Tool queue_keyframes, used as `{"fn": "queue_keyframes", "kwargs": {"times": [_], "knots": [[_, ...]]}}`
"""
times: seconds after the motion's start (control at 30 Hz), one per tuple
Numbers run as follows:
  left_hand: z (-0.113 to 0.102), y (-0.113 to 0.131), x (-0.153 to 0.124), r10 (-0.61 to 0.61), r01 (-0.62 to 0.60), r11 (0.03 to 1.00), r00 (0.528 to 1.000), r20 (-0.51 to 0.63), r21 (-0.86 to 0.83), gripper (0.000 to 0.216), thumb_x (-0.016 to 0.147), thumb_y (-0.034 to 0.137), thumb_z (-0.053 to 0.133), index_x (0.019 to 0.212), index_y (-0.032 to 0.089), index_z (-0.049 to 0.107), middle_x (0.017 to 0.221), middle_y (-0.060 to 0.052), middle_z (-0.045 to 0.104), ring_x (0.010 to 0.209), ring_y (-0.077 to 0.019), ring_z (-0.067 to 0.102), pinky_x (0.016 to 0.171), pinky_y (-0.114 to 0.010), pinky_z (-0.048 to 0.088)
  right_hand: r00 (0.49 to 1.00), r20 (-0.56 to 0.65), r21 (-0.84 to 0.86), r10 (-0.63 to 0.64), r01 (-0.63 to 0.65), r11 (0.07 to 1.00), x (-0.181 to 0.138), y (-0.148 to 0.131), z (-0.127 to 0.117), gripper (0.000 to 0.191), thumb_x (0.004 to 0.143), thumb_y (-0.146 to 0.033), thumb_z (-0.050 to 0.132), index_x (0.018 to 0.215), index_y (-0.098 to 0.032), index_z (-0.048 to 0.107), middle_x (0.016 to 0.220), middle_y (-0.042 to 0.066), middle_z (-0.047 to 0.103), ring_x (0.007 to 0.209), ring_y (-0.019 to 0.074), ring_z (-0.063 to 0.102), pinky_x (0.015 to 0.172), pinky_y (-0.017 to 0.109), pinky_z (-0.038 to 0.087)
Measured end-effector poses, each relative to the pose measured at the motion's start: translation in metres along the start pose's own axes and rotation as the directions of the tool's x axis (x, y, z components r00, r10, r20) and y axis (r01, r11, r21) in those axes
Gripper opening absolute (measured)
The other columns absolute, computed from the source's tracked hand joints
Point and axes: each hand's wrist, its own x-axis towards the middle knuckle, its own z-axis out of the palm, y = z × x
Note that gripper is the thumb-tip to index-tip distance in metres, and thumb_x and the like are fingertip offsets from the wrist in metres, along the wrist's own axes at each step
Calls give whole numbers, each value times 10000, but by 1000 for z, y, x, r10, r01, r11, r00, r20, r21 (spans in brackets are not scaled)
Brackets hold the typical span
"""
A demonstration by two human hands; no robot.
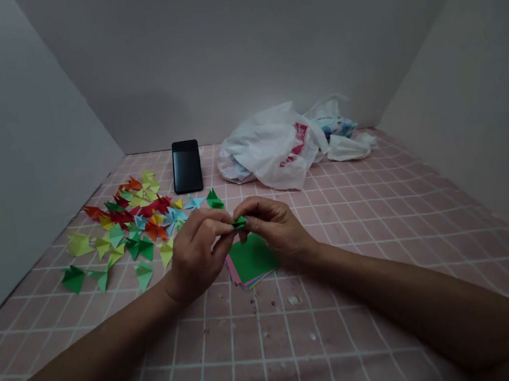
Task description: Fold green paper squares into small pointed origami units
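My left hand (199,251) and my right hand (275,228) meet over the pink tiled floor (272,345). Both pinch a small folded piece of green paper (240,222) between their fingertips. Just beneath the hands lies a stack of coloured paper squares (250,262) with a green sheet on top, partly covered by my right hand. To the left spreads a scatter of several folded paper shapes (130,229) in green, yellow, red, orange and blue.
A black phone (186,165) lies face up near the back wall. To its right are crumpled white plastic bags (283,144). Grey walls close in at the left, back and right.
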Motion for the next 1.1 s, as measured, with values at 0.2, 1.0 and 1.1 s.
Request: {"fn": "queue_keyframes", "kwargs": {"times": [0.2, 1.0, 1.1], "knots": [[-9, 2, 2, 164, -165, 985, 986, 7, 52, 186, 832, 71, 701, 858, 238, 623, 941, -8, 720, 808, -136, 681, 738, -258, 560, 985, 23, -204, -169, 170, 964, -4, -12, 3, 63, 927, -258, 659, 904, -221, 705, 885, 9, 614, 712, 117, 601, 673, 281, 519], [-25, 4, 10, 290, -289, 955, 957, -2, 61, 217, 827, 101, 684, 940, 285, 663, 884, 0, 690, 810, -173, 677, 720, -309, 587, 788, 244, -540, -566, 595, 595, -8, -27, 5, 214, 935, -89, 551, 1037, -264, 619, 980, 52, 635, 888, 176, 646, 758, 341, 558], [-27, 4, 10, 310, -311, 946, 951, 19, 88, 220, 835, 107, 674, 932, 303, 675, 819, 5, 674, 745, -174, 652, 676, -319, 577, 803, 227, -539, -551, 575, 615, -9, -25, 6, 210, 922, -74, 562, 998, -264, 613, 963, 44, 637, 881, 175, 646, 750, 337, 556]]}}
